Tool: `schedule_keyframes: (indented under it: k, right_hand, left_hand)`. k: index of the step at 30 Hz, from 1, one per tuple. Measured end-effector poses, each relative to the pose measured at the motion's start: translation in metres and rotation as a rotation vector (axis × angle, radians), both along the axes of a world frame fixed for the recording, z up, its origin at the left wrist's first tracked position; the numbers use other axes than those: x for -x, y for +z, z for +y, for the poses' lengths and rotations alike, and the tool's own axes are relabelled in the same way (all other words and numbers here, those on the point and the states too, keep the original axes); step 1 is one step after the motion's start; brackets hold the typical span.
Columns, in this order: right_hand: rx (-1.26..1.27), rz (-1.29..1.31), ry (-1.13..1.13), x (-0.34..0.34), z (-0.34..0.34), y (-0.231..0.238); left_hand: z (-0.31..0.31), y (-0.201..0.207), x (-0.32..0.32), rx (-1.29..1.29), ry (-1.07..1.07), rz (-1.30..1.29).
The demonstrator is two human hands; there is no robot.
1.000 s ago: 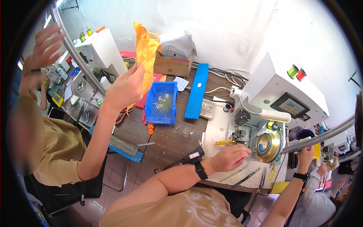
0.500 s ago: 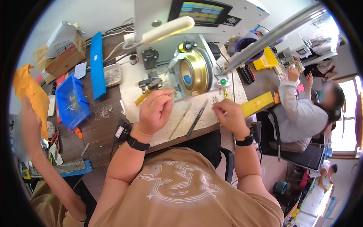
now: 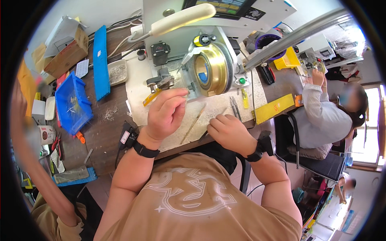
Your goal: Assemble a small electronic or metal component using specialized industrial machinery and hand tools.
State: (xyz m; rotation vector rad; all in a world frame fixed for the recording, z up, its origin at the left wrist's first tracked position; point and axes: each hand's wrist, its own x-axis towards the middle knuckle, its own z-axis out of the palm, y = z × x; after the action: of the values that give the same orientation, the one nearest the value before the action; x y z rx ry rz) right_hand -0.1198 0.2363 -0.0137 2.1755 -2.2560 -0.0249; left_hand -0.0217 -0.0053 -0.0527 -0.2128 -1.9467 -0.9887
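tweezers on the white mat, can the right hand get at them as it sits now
Probably yes. The tweezers lie bare on the white mat just beyond the right hand, with nothing between them. The left hand is off to the side.

Brown wooden workbench (image 3: 105, 132) bearing a white mat (image 3: 140, 96), blue bin (image 3: 72, 105), blue strip (image 3: 100, 62), cardboard box (image 3: 66, 54), metal shavings (image 3: 108, 113), yellow ruler (image 3: 275, 108).

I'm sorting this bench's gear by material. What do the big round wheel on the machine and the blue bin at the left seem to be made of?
The wheel looks like polished metal, brass or gold-toned: it shines with bright curved highlights. The hub inside it is blue, its material unclear. The blue bin looks like moulded plastic: even, saturated colour, dull sheen, thin walls.
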Motion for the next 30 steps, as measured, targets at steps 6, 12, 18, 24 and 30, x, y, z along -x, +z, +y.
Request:
schedule_keyframes:
  k: [6,12,18,24,30]
  right_hand:
    - [0.865,-0.511,-0.18,-0.021,0.002,0.032]
    - [1.021,-0.643,-0.406,-0.043,-0.01,0.061]
    - [0.934,-0.536,-0.371,-0.035,-0.031,0.058]
    - [0.938,-0.486,-0.356,-0.033,-0.038,0.056]
    - [0.914,-0.465,-0.325,-0.033,-0.042,0.057]
  left_hand:
    - [-0.002,0.001,0.006,0.029,0.047,0.039]
    - [-0.004,-0.003,0.004,0.094,0.065,0.057]
    - [-0.005,-0.003,0.005,0.126,0.02,0.08]
    - [-0.006,-0.004,0.006,0.133,0.007,0.103]
    - [-0.005,-0.002,0.007,0.125,-0.011,0.108]
